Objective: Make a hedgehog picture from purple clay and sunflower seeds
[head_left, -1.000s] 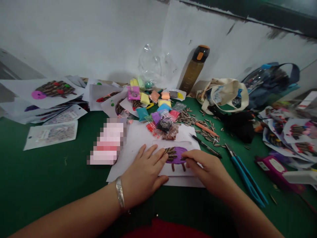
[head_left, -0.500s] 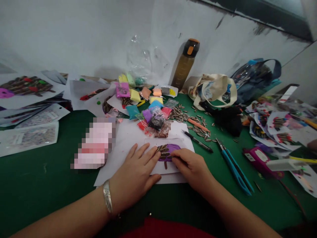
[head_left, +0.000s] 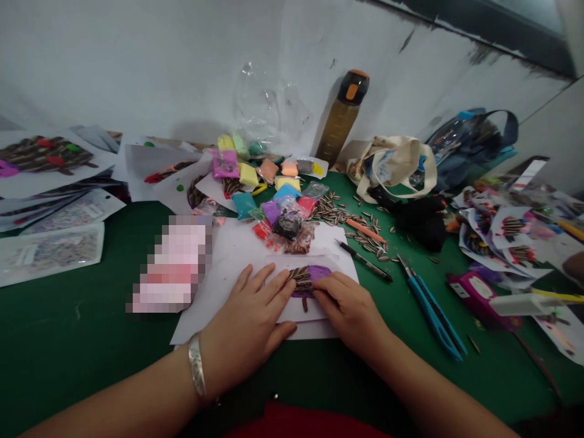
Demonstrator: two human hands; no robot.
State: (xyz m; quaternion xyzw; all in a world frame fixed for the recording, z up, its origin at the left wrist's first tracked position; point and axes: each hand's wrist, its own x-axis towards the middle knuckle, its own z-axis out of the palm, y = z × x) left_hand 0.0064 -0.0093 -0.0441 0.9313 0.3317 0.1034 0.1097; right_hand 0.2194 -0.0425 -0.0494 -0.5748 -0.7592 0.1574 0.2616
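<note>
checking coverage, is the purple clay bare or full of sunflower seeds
Partly covered: sunflower seeds fill its left; bare purple clay shows toward the right.

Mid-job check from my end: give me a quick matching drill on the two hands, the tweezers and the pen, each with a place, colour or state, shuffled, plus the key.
1. Left hand
2. Right hand
3. Tweezers
4. Pen

A. Black, lying across the right edge of the white paper
B. Fingertips at the right end of the purple patch
C. Mostly blue, lying on the green table
D. Silver bangle at its wrist

Pairs: 1-D, 2-B, 3-C, 4-A
</note>
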